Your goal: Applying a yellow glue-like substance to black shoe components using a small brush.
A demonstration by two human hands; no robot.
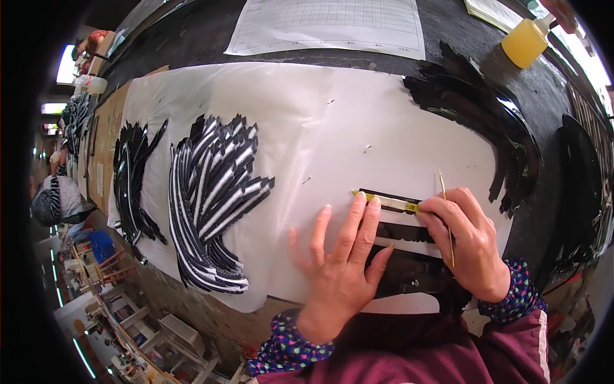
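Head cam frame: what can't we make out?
All in the head view:
- Right end of the narrow yellow-and-white strip: covered by the bare right hand.
- Left end of the flat black strip below it: behind the bare left hand.
- Far edge of the white gridded paper sheet: cut by the top edge.

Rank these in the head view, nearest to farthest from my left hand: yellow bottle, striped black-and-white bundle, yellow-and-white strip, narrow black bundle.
1. Yellow-and-white strip: touched by the left hand.
2. Striped black-and-white bundle: to its left.
3. Narrow black bundle: farther left.
4. Yellow bottle: far upper right.
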